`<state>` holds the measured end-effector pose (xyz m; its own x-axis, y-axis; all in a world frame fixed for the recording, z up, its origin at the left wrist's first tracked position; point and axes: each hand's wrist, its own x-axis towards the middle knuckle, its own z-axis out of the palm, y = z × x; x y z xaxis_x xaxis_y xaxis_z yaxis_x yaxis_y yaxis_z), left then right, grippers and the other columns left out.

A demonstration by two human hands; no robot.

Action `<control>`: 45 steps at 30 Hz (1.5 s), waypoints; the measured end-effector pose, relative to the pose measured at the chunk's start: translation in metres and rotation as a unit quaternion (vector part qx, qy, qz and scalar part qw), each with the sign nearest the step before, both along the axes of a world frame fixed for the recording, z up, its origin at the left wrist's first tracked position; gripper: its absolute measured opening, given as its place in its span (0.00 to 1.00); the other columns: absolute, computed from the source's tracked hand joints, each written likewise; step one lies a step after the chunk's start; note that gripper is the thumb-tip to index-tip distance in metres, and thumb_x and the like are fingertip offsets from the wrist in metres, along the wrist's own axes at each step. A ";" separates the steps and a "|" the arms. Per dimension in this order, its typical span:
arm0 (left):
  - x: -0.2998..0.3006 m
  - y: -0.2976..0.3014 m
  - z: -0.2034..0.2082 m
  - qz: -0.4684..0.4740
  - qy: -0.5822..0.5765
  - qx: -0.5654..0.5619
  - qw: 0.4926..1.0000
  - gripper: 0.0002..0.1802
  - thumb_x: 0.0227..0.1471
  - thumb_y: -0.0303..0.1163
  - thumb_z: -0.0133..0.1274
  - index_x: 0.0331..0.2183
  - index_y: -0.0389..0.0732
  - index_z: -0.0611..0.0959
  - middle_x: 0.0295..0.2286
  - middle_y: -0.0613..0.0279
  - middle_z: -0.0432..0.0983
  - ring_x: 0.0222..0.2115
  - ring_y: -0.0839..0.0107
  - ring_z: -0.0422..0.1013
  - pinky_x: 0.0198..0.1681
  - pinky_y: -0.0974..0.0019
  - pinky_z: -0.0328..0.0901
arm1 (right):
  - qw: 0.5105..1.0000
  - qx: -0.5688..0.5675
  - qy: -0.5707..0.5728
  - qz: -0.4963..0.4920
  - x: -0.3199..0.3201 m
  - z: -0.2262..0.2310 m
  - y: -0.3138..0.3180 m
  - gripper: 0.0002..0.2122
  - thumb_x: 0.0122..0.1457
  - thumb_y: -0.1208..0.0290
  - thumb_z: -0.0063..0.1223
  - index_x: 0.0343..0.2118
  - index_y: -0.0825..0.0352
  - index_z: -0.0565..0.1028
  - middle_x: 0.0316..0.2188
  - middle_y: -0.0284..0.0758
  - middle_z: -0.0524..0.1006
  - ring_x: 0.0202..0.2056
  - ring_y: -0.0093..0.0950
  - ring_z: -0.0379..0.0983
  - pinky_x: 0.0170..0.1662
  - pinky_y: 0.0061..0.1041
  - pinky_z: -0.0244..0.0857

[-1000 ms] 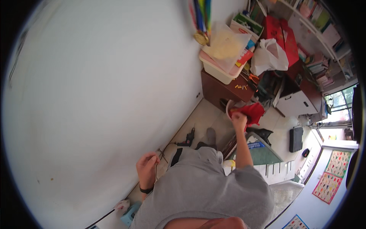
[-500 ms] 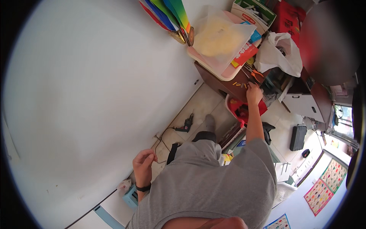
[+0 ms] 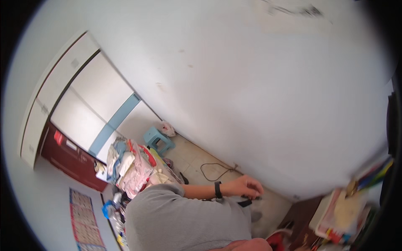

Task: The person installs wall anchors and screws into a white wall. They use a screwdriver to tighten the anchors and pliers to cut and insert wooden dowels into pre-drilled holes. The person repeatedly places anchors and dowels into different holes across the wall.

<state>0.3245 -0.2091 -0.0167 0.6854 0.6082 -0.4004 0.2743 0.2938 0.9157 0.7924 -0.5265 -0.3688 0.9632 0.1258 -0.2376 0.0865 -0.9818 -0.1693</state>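
Left hand on a small dark object, low in the frame

At lower left a blue stool (image 3: 158, 139) stands by the wall; a black cable (image 3: 214, 171) lies on the floor; right of centre, the left hand (image 3: 245, 186) has its fingers curled around a small dark object (image 3: 247, 201).

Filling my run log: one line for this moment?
left hand: on small dark object, closed | right hand: out of view | black cord: on floor

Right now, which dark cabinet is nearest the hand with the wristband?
The brown cabinet at lower right, close by the left hand; the dark red cabinet stands far beyond the clothes pile.
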 end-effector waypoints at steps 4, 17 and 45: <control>-0.027 -0.008 -0.003 0.064 -0.063 -0.029 0.996 0.09 0.63 0.30 0.60 0.44 0.38 0.86 0.34 0.68 0.82 0.33 0.82 0.76 0.39 0.73 0.72 | 0.961 0.249 -0.110 -0.039 -0.103 0.150 0.087 0.10 0.68 0.68 0.54 0.35 0.67 0.84 0.32 0.41 0.86 0.31 0.42 0.82 0.35 0.44 0.74; -0.150 0.060 -0.001 0.031 -0.150 0.036 0.987 0.11 0.62 0.30 0.60 0.45 0.36 0.86 0.32 0.67 0.82 0.31 0.81 0.75 0.36 0.73 0.71 | 0.620 0.654 0.020 0.433 -0.386 0.413 0.337 0.01 0.62 0.83 0.53 0.35 0.73 0.77 0.33 0.38 0.79 0.35 0.30 0.76 0.41 0.26 0.71; -0.328 0.191 0.077 0.127 -0.224 0.366 0.894 0.08 0.55 0.21 0.64 0.39 0.35 0.86 0.33 0.59 0.82 0.32 0.74 0.76 0.39 0.69 0.72 | 0.519 0.531 -0.349 0.572 -0.564 0.658 0.520 0.07 0.57 0.87 0.57 0.34 0.68 0.74 0.30 0.35 0.78 0.22 0.34 0.73 0.25 0.29 0.66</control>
